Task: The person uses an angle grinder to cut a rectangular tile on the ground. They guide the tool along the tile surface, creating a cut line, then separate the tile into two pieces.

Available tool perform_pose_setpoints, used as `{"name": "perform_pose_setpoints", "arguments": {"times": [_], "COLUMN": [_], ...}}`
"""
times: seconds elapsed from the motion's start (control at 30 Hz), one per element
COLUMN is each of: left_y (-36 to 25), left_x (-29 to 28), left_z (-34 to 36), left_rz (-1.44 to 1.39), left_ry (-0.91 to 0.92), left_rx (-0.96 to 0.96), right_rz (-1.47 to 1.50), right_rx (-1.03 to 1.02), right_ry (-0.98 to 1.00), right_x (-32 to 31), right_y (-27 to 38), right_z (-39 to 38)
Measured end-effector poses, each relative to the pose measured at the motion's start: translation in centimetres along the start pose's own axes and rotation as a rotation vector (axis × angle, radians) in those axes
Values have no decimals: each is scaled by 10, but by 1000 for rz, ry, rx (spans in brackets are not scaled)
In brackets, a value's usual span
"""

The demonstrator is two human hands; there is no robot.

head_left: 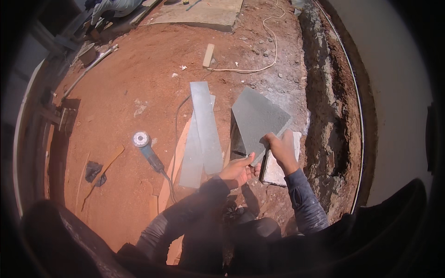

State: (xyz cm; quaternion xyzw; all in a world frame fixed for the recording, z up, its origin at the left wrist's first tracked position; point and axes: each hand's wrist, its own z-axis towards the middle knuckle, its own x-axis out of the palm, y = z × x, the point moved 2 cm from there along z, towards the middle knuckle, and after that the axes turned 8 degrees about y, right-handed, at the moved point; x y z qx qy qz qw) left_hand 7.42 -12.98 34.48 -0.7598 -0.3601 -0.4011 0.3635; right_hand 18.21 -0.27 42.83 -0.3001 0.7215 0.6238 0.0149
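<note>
A grey, slate-like stone tile (pixel 259 113) is held tilted in front of me, its near corner toward my body. My left hand (pixel 238 173) has its thumb against that corner, with the fingers curled below it. Along the tile's right edge, my right hand (pixel 282 149) grips with the thumb on the upper face; some of its fingers are hidden. Under the right hand lies a thick whitish slab (pixel 275 172). Just left of the tile, a long grey tile strip (pixel 206 129) overlaps a second grey strip (pixel 191 163) on the ground.
An angle grinder (pixel 149 152) lies on the red soil at left, its cable running past wooden boards (pixel 171 171). Farther off are a power strip (pixel 208 55) with a pale cord and a concrete slab (pixel 204 16). A trench (pixel 327 106) borders the right-hand wall. Another person (pixel 111 7) is at far left.
</note>
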Motion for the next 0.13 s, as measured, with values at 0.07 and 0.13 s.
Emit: {"name": "perform_pose_setpoints", "arguments": {"times": [0.07, 0.13], "left_y": [-12, -24], "left_x": [58, 95], "left_z": [-23, -67], "left_rz": [109, 242], "left_ry": [-38, -168], "left_rx": [-17, 68], "right_rz": [-24, -175], "right_rx": [-41, -15], "right_ry": [59, 34], "right_x": [-27, -63], "right_y": [38, 31], "right_z": [13, 30]}}
